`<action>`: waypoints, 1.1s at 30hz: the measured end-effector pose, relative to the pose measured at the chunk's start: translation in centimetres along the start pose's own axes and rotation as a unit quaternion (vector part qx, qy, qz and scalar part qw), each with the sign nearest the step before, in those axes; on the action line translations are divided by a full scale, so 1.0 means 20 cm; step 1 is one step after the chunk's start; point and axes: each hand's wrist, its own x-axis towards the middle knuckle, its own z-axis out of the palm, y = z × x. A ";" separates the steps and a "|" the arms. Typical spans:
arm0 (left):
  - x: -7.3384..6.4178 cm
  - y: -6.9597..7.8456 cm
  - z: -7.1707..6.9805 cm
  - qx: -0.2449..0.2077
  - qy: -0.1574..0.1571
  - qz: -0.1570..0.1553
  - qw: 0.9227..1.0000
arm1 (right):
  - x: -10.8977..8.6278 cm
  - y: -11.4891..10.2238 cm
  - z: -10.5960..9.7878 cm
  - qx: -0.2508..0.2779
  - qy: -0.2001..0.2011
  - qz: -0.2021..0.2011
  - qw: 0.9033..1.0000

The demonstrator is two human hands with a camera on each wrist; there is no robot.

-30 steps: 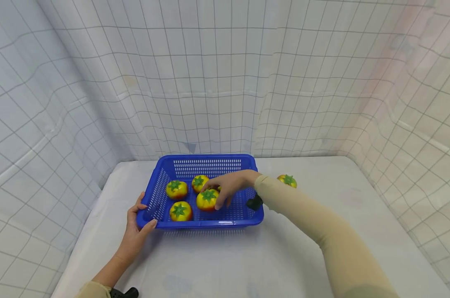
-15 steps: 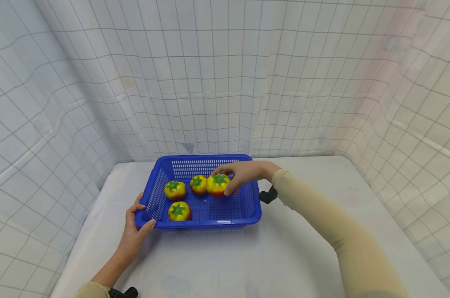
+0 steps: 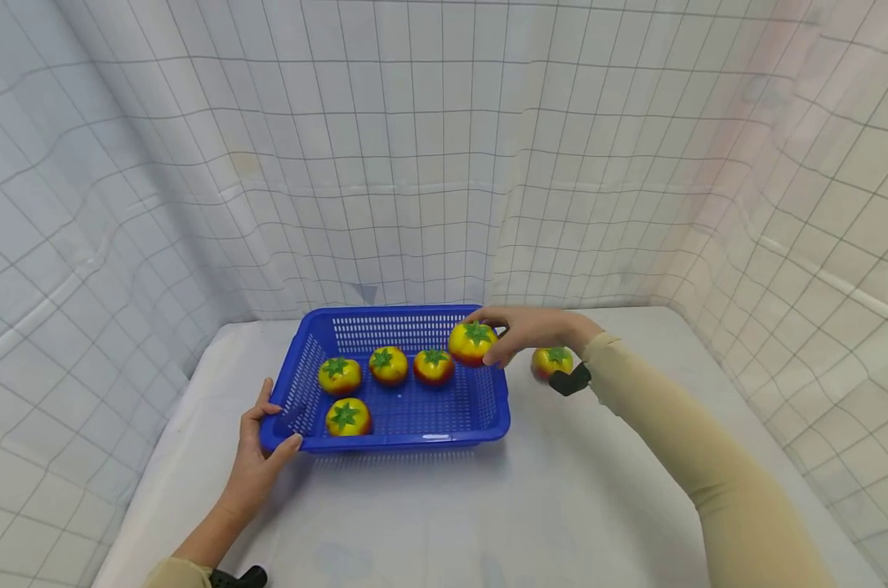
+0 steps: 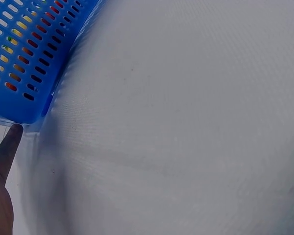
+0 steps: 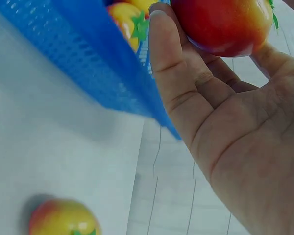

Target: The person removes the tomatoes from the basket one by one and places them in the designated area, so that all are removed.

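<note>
My left hand grips the left front corner of a blue plastic basket, its thumb over the front rim. Only part of that hand shows in the left wrist view, by the basket's corner. Above the basket's right rim, my right hand holds a yellow-and-red imitation tomato with a green star-shaped top. Seen from the right wrist, the fingers curl round its red underside. Several similar tomatoes sit inside the basket, mostly toward the left and back.
One more tomato stands on the white-covered table, right of the basket and partly behind the right wrist's black device. White grid-patterned cloth surrounds the table at the back and sides.
My right hand has carried the tomato up and rightward, from low in the basket to over its right rim. A back tomato and the table tomato have come into sight. The left hand keeps its grip.
</note>
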 end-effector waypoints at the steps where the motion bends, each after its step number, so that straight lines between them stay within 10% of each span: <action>1: 0.00 0.00 0.00 0.006 0.000 -0.001 1.000 | -0.02 0.01 -0.01 0.002 0.004 0.005 1.000; 33: 0.00 0.01 0.01 -0.007 -0.002 -0.022 1.000 | -0.44 0.43 -0.19 0.088 0.119 0.047 0.988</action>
